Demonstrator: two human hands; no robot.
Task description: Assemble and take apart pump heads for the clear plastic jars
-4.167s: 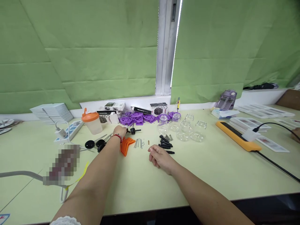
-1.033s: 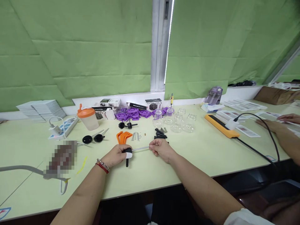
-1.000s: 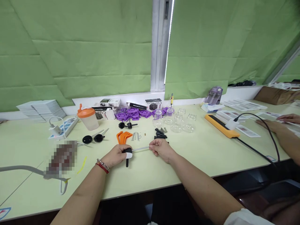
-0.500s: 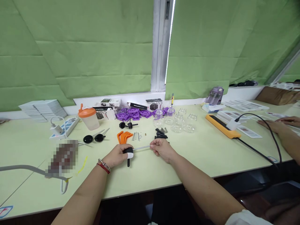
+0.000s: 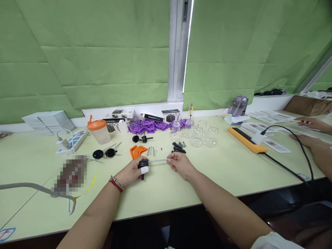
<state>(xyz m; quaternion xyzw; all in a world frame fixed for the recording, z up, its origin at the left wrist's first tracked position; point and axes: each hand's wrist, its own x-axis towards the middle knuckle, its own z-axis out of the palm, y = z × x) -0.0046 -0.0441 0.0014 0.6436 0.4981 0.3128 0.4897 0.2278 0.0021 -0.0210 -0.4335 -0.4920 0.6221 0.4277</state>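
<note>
My left hand (image 5: 131,171) is closed round a black round plastic part (image 5: 143,163) with a peg pointing down; white tape wraps the thumb. A thin metal rod (image 5: 158,160) runs sideways from the black part to my right hand (image 5: 181,165), whose fingertips pinch its far end. Just beyond the hands lie orange angled handles (image 5: 138,151), several screws (image 5: 151,151), dark tube-like pieces (image 5: 178,148) and small springs (image 5: 182,144). Further back are similar black parts with pegs (image 5: 144,139). To the left lie black round parts with metal rods (image 5: 111,152).
Purple plastic parts (image 5: 148,126), printed boxes (image 5: 171,117) and upturned clear cups (image 5: 198,136) stand along the back. An orange-lidded shaker (image 5: 100,131) and a white power strip (image 5: 75,142) are at left. At right are an orange power strip (image 5: 245,140) and another person's hands (image 5: 310,136).
The black part has tilted and risen slightly in my left hand, and the rod now lies more level. My right hand keeps its pinch. The other person's hands have shifted at the right.
</note>
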